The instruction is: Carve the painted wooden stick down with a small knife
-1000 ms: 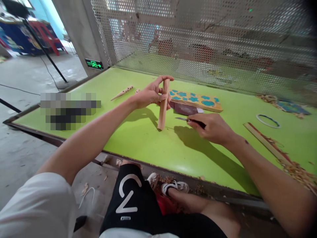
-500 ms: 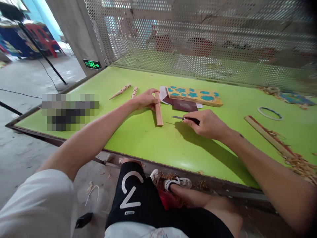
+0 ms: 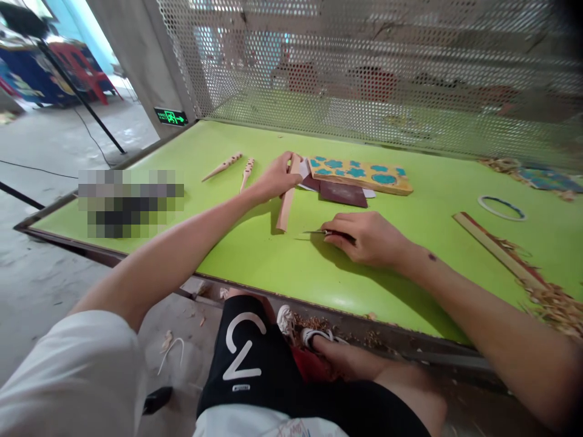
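Fingers and thumb of my left hand (image 3: 281, 177) are closed around the upper part of a light wooden strip (image 3: 286, 209), which slants over the green tabletop. In my right hand (image 3: 364, 237) is a small carving knife (image 3: 316, 232), its thin blade pointing left, a short gap from the strip's lower end. Most of the knife's handle is hidden by my fingers. Behind my hands lie dark brown sandpaper sheets (image 3: 342, 194) and a yellow board with blue patches (image 3: 359, 174). Two carved pointed wooden sticks, one a spotted stick (image 3: 246, 175), lie left of my left hand.
A long wooden strip (image 3: 498, 249) lies on the right beside curly wood shavings (image 3: 558, 309). Farther back sits a white-and-blue ring (image 3: 501, 207). A perforated metal screen (image 3: 364, 79) borders the table (image 3: 291, 285) at the back. A blurred patch (image 3: 130, 203) covers something at left.
The wooden strip has turned, its lower end swinging left and its top shifting right with my left hand. My right hand has brought the knife left and nearer to me.
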Motion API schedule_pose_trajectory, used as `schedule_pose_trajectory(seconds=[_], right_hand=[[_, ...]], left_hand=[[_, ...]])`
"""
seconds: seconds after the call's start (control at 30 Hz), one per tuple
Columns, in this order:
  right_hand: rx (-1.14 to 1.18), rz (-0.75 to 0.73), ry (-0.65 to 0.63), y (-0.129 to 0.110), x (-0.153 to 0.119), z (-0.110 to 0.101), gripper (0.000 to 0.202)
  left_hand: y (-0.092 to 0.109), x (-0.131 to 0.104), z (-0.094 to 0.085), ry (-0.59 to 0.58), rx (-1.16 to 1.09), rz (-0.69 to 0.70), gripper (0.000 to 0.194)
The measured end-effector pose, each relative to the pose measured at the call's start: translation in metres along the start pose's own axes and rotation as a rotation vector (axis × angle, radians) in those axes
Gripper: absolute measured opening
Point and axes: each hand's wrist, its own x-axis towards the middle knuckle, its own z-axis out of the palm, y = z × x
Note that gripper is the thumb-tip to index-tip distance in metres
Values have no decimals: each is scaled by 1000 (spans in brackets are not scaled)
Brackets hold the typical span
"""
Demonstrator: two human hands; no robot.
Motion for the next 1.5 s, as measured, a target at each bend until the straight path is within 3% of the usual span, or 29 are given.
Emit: schedule_pose_trajectory(seconds=[0.1, 0.2, 0.43, 0.77, 1.0, 1.13, 1.23, 1.5], right_hand=[[-123, -115, -5, -8, 6, 8, 31], [-263, -185, 12, -15, 17, 15, 31], [-478, -334, -5, -27, 37, 18, 30], [-386, -269, -118, -23, 35, 16, 27], [-341, -236, -1, -12, 12, 12, 28], [-379, -304, 51, -20, 22, 13, 26], [-441, -265, 53, -32, 34, 16, 24], [-466, -245, -76, -41, 35, 15, 18]], left_hand=[[3, -2, 14, 14, -56, -90, 48], [0, -1, 27, -22, -166, -165, 31], [-2, 0, 38, 66, -14, -174, 13], [8, -1, 42, -21, 183, -113, 17], [4, -5, 39, -50, 138, -80, 15], [7, -5, 43, -1, 133, -121, 8], [7, -3, 44, 27, 134, -121, 7], [6, 0, 47, 8, 179, -49, 10]])
